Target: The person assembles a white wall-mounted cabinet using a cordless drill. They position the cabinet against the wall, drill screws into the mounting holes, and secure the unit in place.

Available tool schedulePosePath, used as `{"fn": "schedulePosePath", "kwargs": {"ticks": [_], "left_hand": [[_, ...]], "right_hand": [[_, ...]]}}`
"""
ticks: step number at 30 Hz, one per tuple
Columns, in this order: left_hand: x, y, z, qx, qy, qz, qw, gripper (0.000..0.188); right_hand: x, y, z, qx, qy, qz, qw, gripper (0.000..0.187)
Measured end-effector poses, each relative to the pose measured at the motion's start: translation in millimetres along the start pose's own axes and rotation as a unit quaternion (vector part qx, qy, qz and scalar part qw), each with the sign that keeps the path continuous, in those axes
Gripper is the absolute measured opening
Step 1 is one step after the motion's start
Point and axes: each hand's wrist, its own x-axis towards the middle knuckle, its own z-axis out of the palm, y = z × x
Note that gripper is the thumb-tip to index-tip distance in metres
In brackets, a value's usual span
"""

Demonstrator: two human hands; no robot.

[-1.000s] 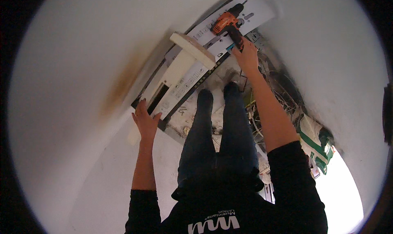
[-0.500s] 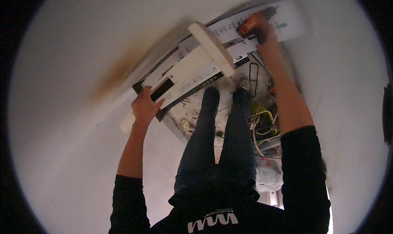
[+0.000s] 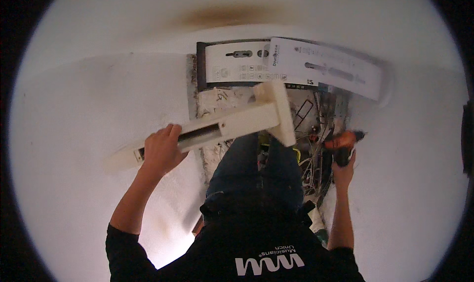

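Observation:
My left hand (image 3: 160,151) grips a long cream-white plastic part (image 3: 222,126) with a slot in it and a cross piece at its right end; I hold it away from the wall, tilted up to the right. My right hand (image 3: 344,166) holds an orange and black cordless drill (image 3: 343,143) low at my right side, in front of tangled wires (image 3: 316,163). Above, a white paper drilling template (image 3: 326,67) and a white panel with a keyhole slot (image 3: 237,62) lie against the wall.
An open recess (image 3: 306,114) with exposed wiring and rough plaster runs down the white wall (image 3: 98,94). A brown stain (image 3: 222,16) marks the surface above. My dark-jeaned legs (image 3: 256,173) fill the middle, under my black shirt.
My view has swung round. The cream part has come off the wall in my left hand. My right hand has dropped with the drill from the template to my side.

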Motion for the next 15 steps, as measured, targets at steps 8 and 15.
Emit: {"fn": "schedulePosePath", "kwargs": {"ticks": [8, 15], "left_hand": [[-35.8, -44.7, 128.8, -0.045, -0.146, -0.052, 0.987, 0.05], [1.8, -89.5, 297.7, -0.055, -0.188, -0.117, 0.974, 0.046]], "right_hand": [[-37.8, 50.0, 38.8, 0.062, -0.109, 0.133, 0.983, 0.083], [-63.5, -15.6, 42.7, 0.168, -0.1, 0.165, 0.967, 0.073]]}}
